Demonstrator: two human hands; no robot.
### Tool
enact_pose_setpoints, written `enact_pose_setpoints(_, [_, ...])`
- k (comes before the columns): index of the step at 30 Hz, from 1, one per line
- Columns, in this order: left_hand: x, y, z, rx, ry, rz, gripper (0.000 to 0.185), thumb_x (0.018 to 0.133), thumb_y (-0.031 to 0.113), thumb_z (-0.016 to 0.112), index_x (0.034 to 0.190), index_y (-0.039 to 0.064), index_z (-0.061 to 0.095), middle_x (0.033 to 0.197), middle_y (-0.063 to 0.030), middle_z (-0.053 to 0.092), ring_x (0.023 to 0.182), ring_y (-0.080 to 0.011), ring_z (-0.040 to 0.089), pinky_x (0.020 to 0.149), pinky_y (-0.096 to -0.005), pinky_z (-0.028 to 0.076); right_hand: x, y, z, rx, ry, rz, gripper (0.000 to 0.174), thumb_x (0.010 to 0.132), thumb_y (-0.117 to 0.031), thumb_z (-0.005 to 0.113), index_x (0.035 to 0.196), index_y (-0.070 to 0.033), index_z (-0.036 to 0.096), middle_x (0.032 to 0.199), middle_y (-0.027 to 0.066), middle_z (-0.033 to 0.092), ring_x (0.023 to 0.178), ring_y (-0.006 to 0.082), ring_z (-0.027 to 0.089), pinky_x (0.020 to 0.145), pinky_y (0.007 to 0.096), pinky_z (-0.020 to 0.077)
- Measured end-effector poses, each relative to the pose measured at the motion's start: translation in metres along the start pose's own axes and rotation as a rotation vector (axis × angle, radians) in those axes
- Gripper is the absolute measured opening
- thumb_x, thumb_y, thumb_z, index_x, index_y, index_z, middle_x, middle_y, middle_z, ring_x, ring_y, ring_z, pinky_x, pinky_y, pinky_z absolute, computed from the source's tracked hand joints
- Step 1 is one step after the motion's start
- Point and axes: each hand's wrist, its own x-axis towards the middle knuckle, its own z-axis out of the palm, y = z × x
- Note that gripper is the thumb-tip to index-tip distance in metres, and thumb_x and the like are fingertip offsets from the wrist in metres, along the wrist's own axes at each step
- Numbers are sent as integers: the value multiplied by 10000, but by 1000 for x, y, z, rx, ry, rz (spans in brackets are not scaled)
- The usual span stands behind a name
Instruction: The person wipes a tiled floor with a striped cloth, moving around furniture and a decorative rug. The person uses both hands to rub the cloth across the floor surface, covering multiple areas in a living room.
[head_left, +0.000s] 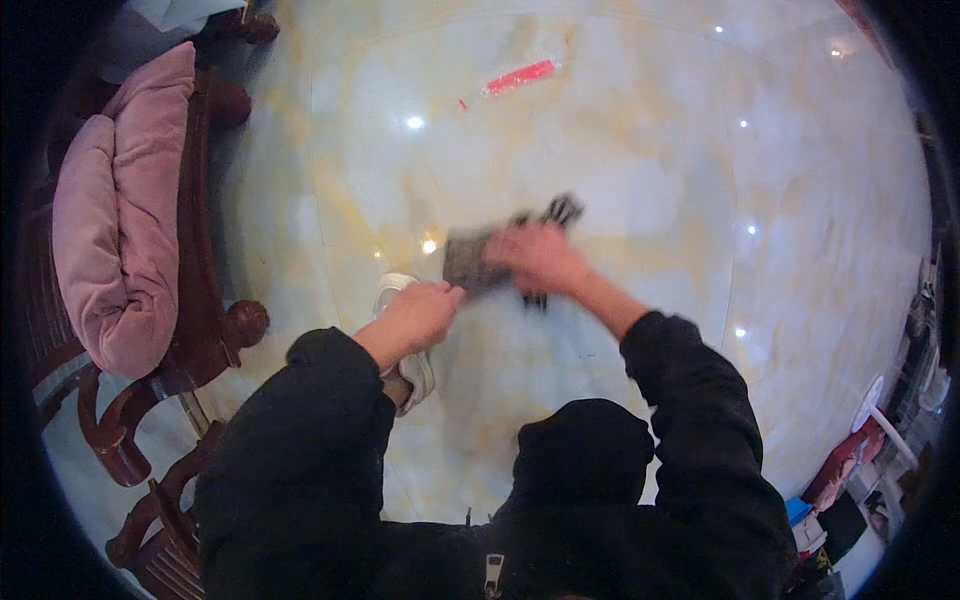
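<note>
A dark grey-brown item (465, 262), flat and roughly rectangular, is held above the tiled floor, blurred by motion. Dark pieces with light stripes stick out beyond my right hand on its far and near sides; I cannot tell exactly what it is. The fingertips of my left hand (416, 315) pinch its near left corner. Across its right part lies my right hand (540, 259), gripping it from above. Beneath my left forearm a white shoe (416, 375) is on a foot, partly hidden.
The glossy marbled floor (637, 150) reflects lamps. A red strip in clear plastic (521, 77) lies ahead, with a small red scrap (463, 104) nearby. On the left, a pink cushion (124, 225) rests on a dark wooden seat (199, 300). Assorted household items (840, 517) crowd the right edge.
</note>
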Motion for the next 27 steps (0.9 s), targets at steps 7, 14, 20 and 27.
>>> enact_pose_setpoints(7, [-71, -37, -85, 33, 8, -113, 300, 916, 190, 558, 1193, 78, 586, 1055, -180, 641, 996, -394, 621, 847, -501, 503, 105, 62, -42, -2, 250, 863, 781, 757, -217, 698, 1466, -232, 370, 1506, 202, 334, 1220, 501, 425, 994, 543, 449])
enact_pose_setpoints(14, [-107, -83, -49, -341, 163, -208, 361, 923, 211, 543, 1233, 31, 590, 1242, -212, 616, 1035, -380, 645, 925, -455, 503, 175, -96, 43, 640, -21, 567, 834, 787, -261, 690, 1519, -157, 304, 1537, 282, 272, 1430, 455, 255, 1167, 496, 258])
enact_pose_setpoints(20, [-52, -134, 34, -728, 800, -553, 760, 866, 251, 661, 1495, 20, 301, 1510, -255, 343, 1386, -361, 379, 1151, -412, 308, 140, -97, 32, 819, 289, 491, 638, 856, -106, 625, 1458, -126, 414, 1440, 196, 463, 1295, 351, 480, 1096, 427, 375])
enact_pose_setpoints(27, [83, -83, 17, -211, 752, -310, 964, 711, 432, 787, 1503, 108, 343, 1571, -272, 192, 1428, -510, 183, 1128, -642, 174, 42, -54, -19, 628, 296, 981, 430, 920, -80, 556, 1349, -71, 529, 1159, 214, 662, 1003, 287, 674, 874, 377, 538])
